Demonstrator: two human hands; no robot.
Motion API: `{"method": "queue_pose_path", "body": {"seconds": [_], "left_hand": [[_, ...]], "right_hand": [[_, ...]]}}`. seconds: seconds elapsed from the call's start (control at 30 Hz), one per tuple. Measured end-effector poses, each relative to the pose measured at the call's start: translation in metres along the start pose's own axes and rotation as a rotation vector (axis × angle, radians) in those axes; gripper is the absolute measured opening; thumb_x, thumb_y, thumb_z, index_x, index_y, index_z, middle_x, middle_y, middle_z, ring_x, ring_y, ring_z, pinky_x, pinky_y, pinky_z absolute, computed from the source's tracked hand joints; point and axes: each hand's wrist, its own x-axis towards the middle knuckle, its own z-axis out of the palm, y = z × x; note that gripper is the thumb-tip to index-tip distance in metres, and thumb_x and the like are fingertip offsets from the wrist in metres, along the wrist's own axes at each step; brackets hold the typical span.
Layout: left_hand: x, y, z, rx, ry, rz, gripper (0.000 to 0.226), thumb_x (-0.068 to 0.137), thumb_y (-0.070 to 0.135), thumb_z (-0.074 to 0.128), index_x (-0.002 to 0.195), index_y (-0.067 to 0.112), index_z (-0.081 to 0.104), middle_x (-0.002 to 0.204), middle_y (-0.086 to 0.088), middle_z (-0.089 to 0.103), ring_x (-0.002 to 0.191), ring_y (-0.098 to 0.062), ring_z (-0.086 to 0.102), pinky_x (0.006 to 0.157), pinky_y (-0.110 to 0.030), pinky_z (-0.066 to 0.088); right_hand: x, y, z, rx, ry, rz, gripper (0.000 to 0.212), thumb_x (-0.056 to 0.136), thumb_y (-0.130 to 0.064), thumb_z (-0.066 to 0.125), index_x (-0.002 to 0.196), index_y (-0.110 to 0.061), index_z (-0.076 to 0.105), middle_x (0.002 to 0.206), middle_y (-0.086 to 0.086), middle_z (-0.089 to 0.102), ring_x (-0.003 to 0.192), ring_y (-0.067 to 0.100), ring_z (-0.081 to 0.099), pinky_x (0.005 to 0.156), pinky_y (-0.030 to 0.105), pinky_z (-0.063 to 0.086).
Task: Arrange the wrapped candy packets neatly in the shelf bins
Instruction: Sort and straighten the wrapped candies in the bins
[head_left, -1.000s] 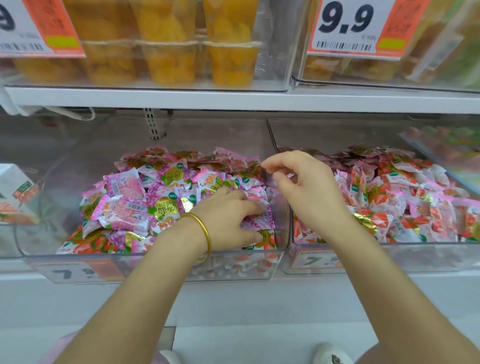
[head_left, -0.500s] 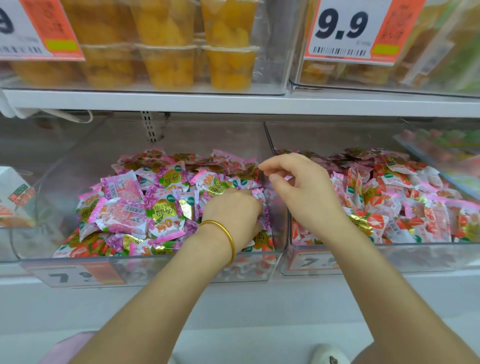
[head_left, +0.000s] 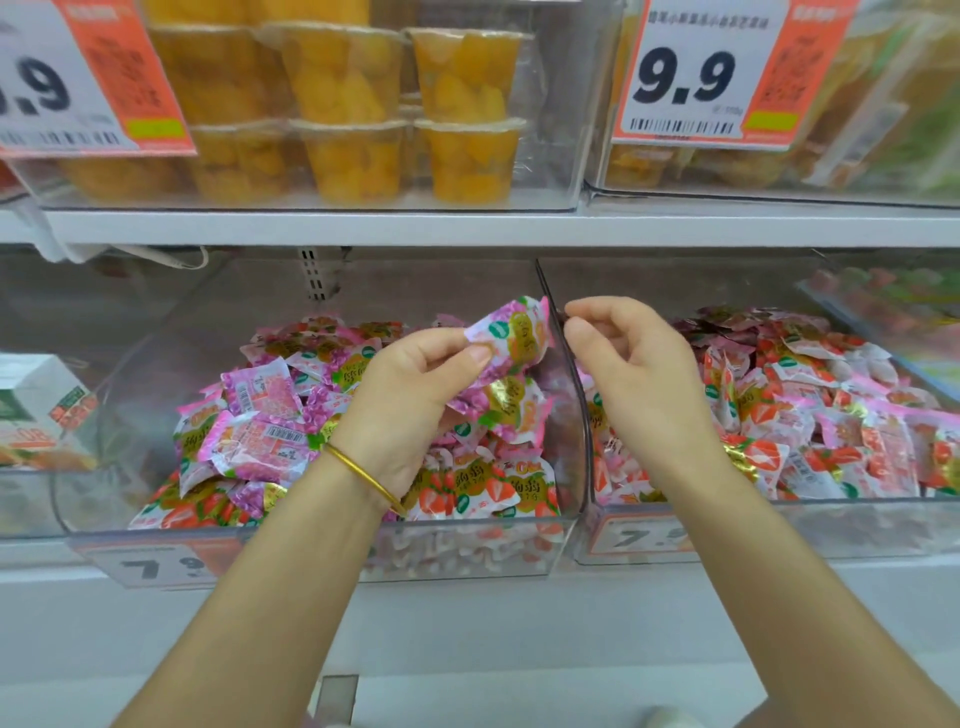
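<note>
Pinched between the thumb and fingertips of the left grip (head_left: 415, 410), a purple-and-pink candy packet (head_left: 511, 338) is held up above the left bin (head_left: 311, 564), clear of the heap below. Its long axis is slanted, low end at the thumb, high end pointed up and to the right, almost at the clear dividing wall (head_left: 584, 441) between the bins. More purple packets are seen just under that palm; whether they are gripped too cannot be told.

The right grip (head_left: 639, 374) is held over the right bin (head_left: 779, 535), fingers curled and thumb and forefinger tips drawn close together just beside the wall's top edge. Whether anything is pinched there cannot be told.

A gold bangle (head_left: 363, 478) is worn on the left wrist. Purple packets (head_left: 260, 431) are piled loosely in the left bin, with strawberry-print packets (head_left: 467, 493) lying along its front. The right bin is filled with red strawberry packets (head_left: 779, 415), pointing every which way. On the shelf above, stacked yellow fruit cups (head_left: 353, 104) are seen beside a 9.9 price tag (head_left: 691, 78).
</note>
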Motion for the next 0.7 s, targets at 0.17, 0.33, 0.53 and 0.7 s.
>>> {"method": "queue_pose_path", "body": {"seconds": [0.17,0.33,0.53,0.7], "left_hand": [[-0.002,0.003,0.006,-0.276,-0.118,-0.078,0.020,0.084,0.011,0.055,0.101,0.004,0.065,0.097,-0.009,0.066,0.088,-0.020,0.059,0.082,-0.037,0.049],[-0.003,0.005,0.015,-0.423,-0.187,-0.087,0.027,0.084,0.009,0.052,0.107,-0.001,0.062,0.100,-0.012,0.069,0.085,-0.018,0.066,0.081,-0.033,0.054],[-0.002,0.002,0.025,-0.476,-0.141,-0.114,0.030,0.081,0.024,0.058,0.101,0.002,0.064,0.098,-0.011,0.070,0.087,-0.019,0.067,0.077,-0.030,0.057],[-0.001,-0.003,0.033,-0.288,0.048,-0.019,0.008,0.088,0.009,0.058,0.083,0.014,0.063,0.074,0.003,0.066,0.068,-0.006,0.063,0.059,-0.021,0.052]], "right_hand": [[0.000,0.001,0.003,0.004,-0.032,0.039,0.029,0.089,-0.044,0.054,0.108,-0.024,0.061,0.096,-0.008,0.064,0.091,0.001,0.059,0.079,0.017,0.047],[0.003,0.001,-0.001,0.329,-0.103,0.169,0.025,0.088,-0.033,0.061,0.101,-0.011,0.067,0.094,0.006,0.072,0.088,0.018,0.070,0.078,0.037,0.057],[0.006,0.005,-0.006,0.405,-0.011,0.238,0.014,0.082,-0.024,0.070,0.078,-0.011,0.065,0.079,0.008,0.071,0.073,0.021,0.070,0.069,0.038,0.059],[0.003,0.005,-0.002,0.269,-0.027,0.194,0.026,0.083,-0.034,0.068,0.088,-0.012,0.056,0.095,0.018,0.065,0.085,0.037,0.064,0.075,0.050,0.054]]}}
